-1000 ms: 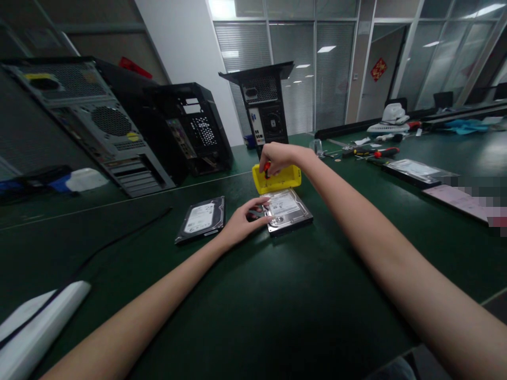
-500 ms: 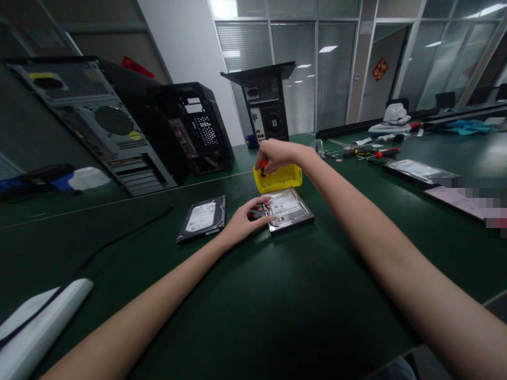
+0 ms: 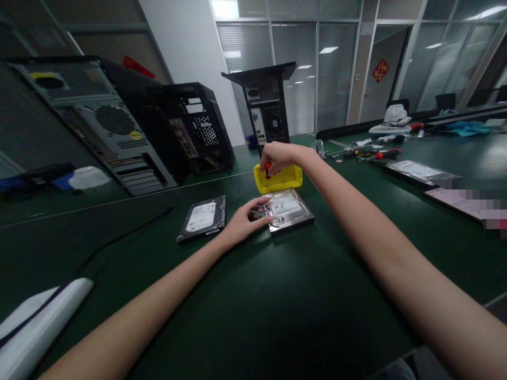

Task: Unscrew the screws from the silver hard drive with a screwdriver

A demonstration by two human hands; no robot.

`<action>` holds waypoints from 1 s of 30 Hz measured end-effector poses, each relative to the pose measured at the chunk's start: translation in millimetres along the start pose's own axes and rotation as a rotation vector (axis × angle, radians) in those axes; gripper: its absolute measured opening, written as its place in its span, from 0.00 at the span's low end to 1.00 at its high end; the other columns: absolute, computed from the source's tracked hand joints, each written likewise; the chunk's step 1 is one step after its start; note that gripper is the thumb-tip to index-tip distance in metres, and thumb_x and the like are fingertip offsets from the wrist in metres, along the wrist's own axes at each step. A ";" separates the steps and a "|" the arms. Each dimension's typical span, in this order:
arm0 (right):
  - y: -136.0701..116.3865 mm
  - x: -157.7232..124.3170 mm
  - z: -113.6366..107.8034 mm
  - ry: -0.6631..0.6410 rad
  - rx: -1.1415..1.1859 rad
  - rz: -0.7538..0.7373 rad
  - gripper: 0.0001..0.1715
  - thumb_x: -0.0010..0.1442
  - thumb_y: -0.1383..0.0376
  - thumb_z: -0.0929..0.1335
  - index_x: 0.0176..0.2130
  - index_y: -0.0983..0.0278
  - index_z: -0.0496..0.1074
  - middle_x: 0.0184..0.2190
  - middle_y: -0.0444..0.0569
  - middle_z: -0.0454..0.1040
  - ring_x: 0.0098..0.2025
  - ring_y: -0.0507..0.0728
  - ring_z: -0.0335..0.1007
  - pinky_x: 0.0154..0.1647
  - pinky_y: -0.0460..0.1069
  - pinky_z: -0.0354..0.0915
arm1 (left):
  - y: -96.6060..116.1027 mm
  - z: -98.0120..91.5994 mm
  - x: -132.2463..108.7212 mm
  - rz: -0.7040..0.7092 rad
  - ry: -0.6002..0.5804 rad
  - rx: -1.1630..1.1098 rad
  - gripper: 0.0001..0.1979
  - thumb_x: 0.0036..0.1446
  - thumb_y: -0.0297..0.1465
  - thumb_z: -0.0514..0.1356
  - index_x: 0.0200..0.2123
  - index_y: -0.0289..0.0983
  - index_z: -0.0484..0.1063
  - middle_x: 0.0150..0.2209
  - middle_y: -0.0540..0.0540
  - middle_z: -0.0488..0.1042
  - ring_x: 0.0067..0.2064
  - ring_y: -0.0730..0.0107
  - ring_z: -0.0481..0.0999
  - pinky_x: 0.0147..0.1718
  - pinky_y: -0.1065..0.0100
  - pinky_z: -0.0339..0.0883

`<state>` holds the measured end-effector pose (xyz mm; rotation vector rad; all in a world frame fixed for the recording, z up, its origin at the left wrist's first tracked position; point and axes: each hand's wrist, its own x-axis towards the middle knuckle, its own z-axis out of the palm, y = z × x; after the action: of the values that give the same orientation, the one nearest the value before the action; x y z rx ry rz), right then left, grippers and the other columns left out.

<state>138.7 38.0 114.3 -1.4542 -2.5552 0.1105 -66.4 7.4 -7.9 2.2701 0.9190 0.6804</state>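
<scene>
Head view: the right hand (image 3: 278,157) grips a red-and-black tool (image 3: 268,167) over the yellow tray (image 3: 292,177). Thumb and fingers parted, the left hand (image 3: 244,219) touches the left side of a silver hard drive (image 3: 292,207) lying before the tray.

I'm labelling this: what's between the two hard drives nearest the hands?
In the head view, the left hand and some green tabletop lie between the dark drive and the silver drive.
</scene>
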 end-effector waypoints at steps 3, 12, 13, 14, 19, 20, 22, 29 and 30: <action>-0.4 -4.7 -3.4 0.031 0.051 -0.019 0.18 0.50 0.74 0.70 0.43 0.69 0.79 0.36 0.54 0.79 0.32 0.54 0.75 0.30 0.45 0.70 | 0.9 0.7 -0.5 0.000 -0.006 0.013 0.30 0.53 0.42 0.62 0.58 0.42 0.63 0.55 0.45 0.69 0.49 0.63 0.70 0.48 0.62 0.66; 15.7 -50.9 -53.3 0.452 0.392 0.055 0.22 0.64 0.65 0.61 0.56 0.68 0.65 0.43 0.52 0.75 0.35 0.51 0.74 0.33 0.41 0.68 | 7.2 -16.4 19.0 0.114 0.296 0.584 0.15 0.61 0.38 0.54 0.48 0.40 0.72 0.49 0.42 0.71 0.52 0.55 0.65 0.52 0.54 0.59; 21.1 -53.6 -56.6 0.536 0.378 0.090 0.22 0.66 0.65 0.59 0.57 0.68 0.63 0.45 0.54 0.74 0.37 0.51 0.74 0.33 0.41 0.68 | 8.9 -20.8 27.8 0.149 0.289 0.666 0.16 0.61 0.36 0.53 0.49 0.40 0.71 0.50 0.42 0.70 0.52 0.55 0.65 0.53 0.54 0.58; 26.8 -55.1 -58.6 0.622 0.359 0.128 0.22 0.66 0.65 0.58 0.57 0.69 0.63 0.47 0.55 0.72 0.38 0.52 0.73 0.33 0.41 0.67 | 11.1 -24.2 38.1 0.184 0.227 0.745 0.16 0.61 0.34 0.53 0.50 0.39 0.71 0.50 0.41 0.70 0.53 0.54 0.65 0.52 0.54 0.58; 50.5 -52.2 -53.1 0.786 0.285 0.371 0.22 0.66 0.70 0.55 0.58 0.68 0.60 0.53 0.58 0.67 0.49 0.60 0.70 0.37 0.44 0.68 | 24.6 -11.3 100.4 0.100 -0.105 0.875 0.15 0.58 0.28 0.53 0.44 0.36 0.76 0.46 0.39 0.75 0.50 0.55 0.71 0.51 0.60 0.60; 53.5 -50.9 -50.6 0.777 0.295 0.393 0.23 0.66 0.71 0.55 0.58 0.68 0.60 0.54 0.58 0.66 0.50 0.60 0.70 0.37 0.45 0.69 | 25.8 -3.5 111.8 0.067 -0.102 0.842 0.16 0.58 0.27 0.53 0.46 0.36 0.76 0.48 0.38 0.74 0.51 0.55 0.71 0.51 0.61 0.61; 58.9 -48.4 -45.5 0.711 0.356 0.450 0.24 0.65 0.72 0.55 0.58 0.69 0.60 0.53 0.59 0.66 0.46 0.59 0.72 0.36 0.47 0.70 | 24.9 12.8 130.4 -0.004 -0.070 0.804 0.16 0.58 0.26 0.53 0.48 0.36 0.74 0.50 0.38 0.74 0.52 0.57 0.71 0.51 0.64 0.62; 83.7 -46.2 -33.0 0.359 0.428 0.671 0.22 0.64 0.71 0.58 0.55 0.74 0.66 0.41 0.61 0.74 0.35 0.57 0.76 0.36 0.52 0.73 | 9.2 35.1 148.5 -0.116 -0.041 0.768 0.16 0.58 0.25 0.54 0.48 0.32 0.73 0.48 0.36 0.75 0.49 0.59 0.74 0.48 0.67 0.65; 87.0 -46.9 -32.0 0.345 0.427 0.688 0.22 0.64 0.71 0.58 0.54 0.74 0.66 0.40 0.61 0.75 0.35 0.57 0.77 0.36 0.52 0.72 | 8.8 34.4 147.3 -0.119 -0.035 0.762 0.15 0.59 0.25 0.53 0.48 0.32 0.73 0.48 0.36 0.75 0.49 0.59 0.75 0.48 0.66 0.66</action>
<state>241.9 41.4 125.2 -1.8852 -1.5578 0.4293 52.4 100.0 8.4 2.8199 1.4646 0.2446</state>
